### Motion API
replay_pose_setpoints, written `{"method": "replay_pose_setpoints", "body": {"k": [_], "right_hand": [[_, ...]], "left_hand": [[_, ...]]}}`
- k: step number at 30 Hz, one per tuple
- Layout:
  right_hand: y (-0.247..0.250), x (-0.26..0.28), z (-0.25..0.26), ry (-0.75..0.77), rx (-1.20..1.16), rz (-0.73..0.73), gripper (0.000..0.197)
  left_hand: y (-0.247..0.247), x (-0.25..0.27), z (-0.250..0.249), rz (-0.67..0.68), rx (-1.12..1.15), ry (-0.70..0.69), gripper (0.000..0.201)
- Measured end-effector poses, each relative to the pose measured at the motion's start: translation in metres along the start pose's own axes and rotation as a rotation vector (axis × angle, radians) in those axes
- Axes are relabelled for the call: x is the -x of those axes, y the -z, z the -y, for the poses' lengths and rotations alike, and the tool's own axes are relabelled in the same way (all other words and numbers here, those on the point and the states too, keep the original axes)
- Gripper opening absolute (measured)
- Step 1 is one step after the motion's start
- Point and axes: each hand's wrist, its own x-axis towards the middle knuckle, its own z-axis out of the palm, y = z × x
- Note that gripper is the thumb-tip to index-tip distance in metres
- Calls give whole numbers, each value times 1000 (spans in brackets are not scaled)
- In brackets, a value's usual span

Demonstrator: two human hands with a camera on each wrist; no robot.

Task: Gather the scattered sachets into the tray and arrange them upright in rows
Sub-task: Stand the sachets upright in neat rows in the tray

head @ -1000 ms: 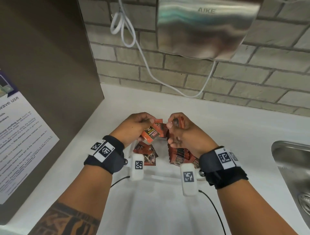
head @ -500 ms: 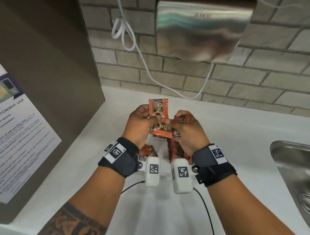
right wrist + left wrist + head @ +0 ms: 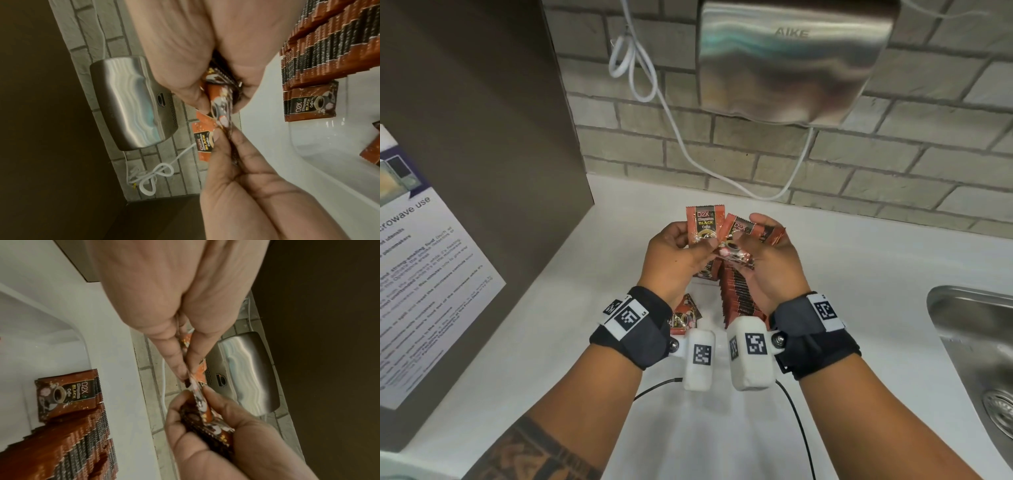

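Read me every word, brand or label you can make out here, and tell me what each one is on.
"AIKE": on the steel hand dryer.
"D2X", "BLACK", "Coffee": on the sachet pinched by the left hand.
"D2X BLACK Coffee": on the front sachet of the row.
"…crowave use": heading on the notice, cut off; its small print is unreadable.

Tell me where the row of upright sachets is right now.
In the head view the row of upright sachets stands in the white tray, just below the right hand, left of the sink.

"D2X BLACK" sachet (image 3: 704, 224); "AIKE" dryer (image 3: 791, 58)
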Motion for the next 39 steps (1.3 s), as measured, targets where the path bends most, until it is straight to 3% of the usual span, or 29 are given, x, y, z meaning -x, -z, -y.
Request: {"method": "replay_pose_setpoints", "body": {"k": [7,12,19,21,23,25,27,28,30,32,36,39], "right_hand": [[4,2,10,21,13,59,34],[0,0,13,44,90,71,32],[-11,0,9,-87,180,344,28],[-8,-2,11,-102,221,370,32],[-6,-7,11,-135,220,339,33],[-5,-10,11,-171,182,305,30],[-9,-11,10,-199,146,298,24],[-11,-10,10,-199,163,297,20],[-17,-7,6,-161,294,301,15],[-19,-5,3,-154,351,325,14],[-14,-5,3,-216,304,366,13],[-15,-3,6,-201,443,350,11]], "left_hand": [[12,0,-5,-45,-26,-26,16],[20,0,-19,8,2,77,44],[5,4,-21,121,-53,123,61],[6,3,-24,156,-175,118,65],[7,2,-25,160,-463,26,75],[10,-2,-24,158,-816,-176,95],[13,-6,-21,261,-1028,-389,117],[13,-8,-21,340,-1083,-482,119],[9,-10,-21,496,-1122,-597,105],[6,-12,-23,583,-1126,-603,87],[10,-17,-24,532,-1117,-515,70],[12,-17,-23,517,-1146,-547,66]]}}
